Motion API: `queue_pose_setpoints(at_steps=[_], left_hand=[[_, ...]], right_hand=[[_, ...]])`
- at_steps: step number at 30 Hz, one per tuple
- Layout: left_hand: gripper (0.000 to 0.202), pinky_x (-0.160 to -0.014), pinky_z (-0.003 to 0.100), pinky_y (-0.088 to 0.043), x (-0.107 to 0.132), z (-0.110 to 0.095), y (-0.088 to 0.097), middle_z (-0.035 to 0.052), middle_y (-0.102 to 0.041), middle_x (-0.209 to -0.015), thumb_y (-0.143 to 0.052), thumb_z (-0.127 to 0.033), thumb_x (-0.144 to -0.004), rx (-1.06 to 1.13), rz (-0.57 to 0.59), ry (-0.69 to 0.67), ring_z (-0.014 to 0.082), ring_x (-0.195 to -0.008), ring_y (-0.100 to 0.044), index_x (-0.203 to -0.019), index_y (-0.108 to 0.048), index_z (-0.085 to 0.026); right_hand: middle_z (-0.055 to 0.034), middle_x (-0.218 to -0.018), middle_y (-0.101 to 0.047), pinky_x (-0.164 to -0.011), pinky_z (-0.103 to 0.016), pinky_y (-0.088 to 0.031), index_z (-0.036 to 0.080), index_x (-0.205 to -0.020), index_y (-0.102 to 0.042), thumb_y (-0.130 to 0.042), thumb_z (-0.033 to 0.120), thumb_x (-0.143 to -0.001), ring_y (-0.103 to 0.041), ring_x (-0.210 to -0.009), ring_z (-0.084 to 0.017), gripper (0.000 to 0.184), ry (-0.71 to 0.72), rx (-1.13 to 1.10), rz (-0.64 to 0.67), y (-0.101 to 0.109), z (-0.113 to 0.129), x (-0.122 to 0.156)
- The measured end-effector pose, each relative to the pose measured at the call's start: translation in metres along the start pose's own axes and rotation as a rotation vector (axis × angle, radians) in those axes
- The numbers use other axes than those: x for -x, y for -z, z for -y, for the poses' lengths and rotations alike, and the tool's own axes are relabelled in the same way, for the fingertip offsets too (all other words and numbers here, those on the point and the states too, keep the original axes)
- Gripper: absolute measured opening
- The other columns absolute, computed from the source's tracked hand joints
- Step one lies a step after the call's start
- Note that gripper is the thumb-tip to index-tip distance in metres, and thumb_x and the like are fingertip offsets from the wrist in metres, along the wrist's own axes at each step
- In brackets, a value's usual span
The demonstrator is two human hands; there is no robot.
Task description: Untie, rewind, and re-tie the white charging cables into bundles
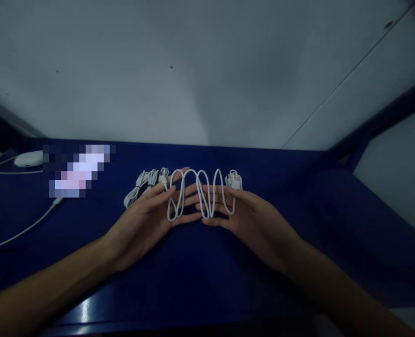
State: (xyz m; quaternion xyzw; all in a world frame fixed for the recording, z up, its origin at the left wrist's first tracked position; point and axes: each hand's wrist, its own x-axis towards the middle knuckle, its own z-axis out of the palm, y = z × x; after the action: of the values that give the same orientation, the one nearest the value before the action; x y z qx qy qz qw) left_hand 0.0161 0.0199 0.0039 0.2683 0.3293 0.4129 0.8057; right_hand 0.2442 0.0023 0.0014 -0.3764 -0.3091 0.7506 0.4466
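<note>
A white USB cable point(206, 213) is stretched out in loose coils between my two hands, lying across the fingers. My left hand point(147, 210) holds one end, its thumb near a white plug point(163, 181) and its fingers spread beneath the loops. At the other end, my right hand point(249, 210) has its thumb against the cable beside a USB plug point(237, 179); its fingers also extend under the coils. Beyond my left hand lie bundled white cables point(134, 193) with dark ties, partly hidden by that hand.
On the blue tabletop point(193, 290), a blurred-out bright device point(83, 171) lies at the left, with a white cord point(35, 229) running to it. A rounded white object point(28, 159) sits beside it. A pale panel point(158, 84) rises along the table's back edge.
</note>
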Motion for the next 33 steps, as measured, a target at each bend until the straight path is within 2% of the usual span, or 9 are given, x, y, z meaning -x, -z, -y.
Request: queue_pose_setpoints(at_steps=[9,17,30,33], left_hand=[[0.063,-0.123,0.063,-0.052,0.0009,-0.0013,0.0031,0.0135,-0.066,-0.162,-0.065,-0.025,-0.113,0.009,-0.025,-0.001,0.0392,-0.157,-0.054,-0.172,-0.046,-0.036],[0.065,-0.125,0.065,-0.047,-0.001,-0.0013,-0.0006,0.015,-0.072,-0.154,-0.064,-0.025,-0.113,0.034,-0.029,0.012,0.0399,-0.152,-0.06,-0.173,-0.044,-0.035],[0.061,-0.121,0.063,-0.053,-0.0023,-0.0016,0.002,0.0167,-0.074,-0.151,-0.062,-0.023,-0.114,0.038,0.007,0.013,0.0389,-0.146,-0.066,-0.172,-0.045,-0.031],[0.06,-0.121,0.064,-0.053,-0.0016,-0.0016,0.0013,0.0185,-0.073,-0.151,-0.06,-0.025,-0.114,0.036,0.01,0.015,0.04,-0.147,-0.065,-0.172,-0.045,-0.027]], right_hand=[[-0.0138,-0.137,-0.076,-0.107,-0.052,-0.059,0.02,-0.109,-0.086,-0.067,0.041,-0.109,-0.067,-0.131,-0.034,0.027,0.014,0.007,-0.04,-0.0009,-0.0002,0.0014],[-0.0128,-0.137,-0.077,-0.118,-0.057,-0.053,0.023,-0.115,-0.084,-0.066,0.046,-0.109,-0.068,-0.133,-0.035,0.03,-0.008,0.027,-0.045,0.001,-0.0024,0.0],[-0.0115,-0.138,-0.076,-0.114,-0.056,-0.056,0.023,-0.107,-0.085,-0.065,0.042,-0.108,-0.066,-0.135,-0.035,0.027,-0.016,0.03,-0.044,-0.0028,0.0004,0.0023],[-0.0131,-0.136,-0.077,-0.112,-0.056,-0.058,0.022,-0.105,-0.085,-0.065,0.041,-0.109,-0.067,-0.134,-0.036,0.028,-0.011,0.018,-0.048,-0.0015,-0.0005,0.0019]])
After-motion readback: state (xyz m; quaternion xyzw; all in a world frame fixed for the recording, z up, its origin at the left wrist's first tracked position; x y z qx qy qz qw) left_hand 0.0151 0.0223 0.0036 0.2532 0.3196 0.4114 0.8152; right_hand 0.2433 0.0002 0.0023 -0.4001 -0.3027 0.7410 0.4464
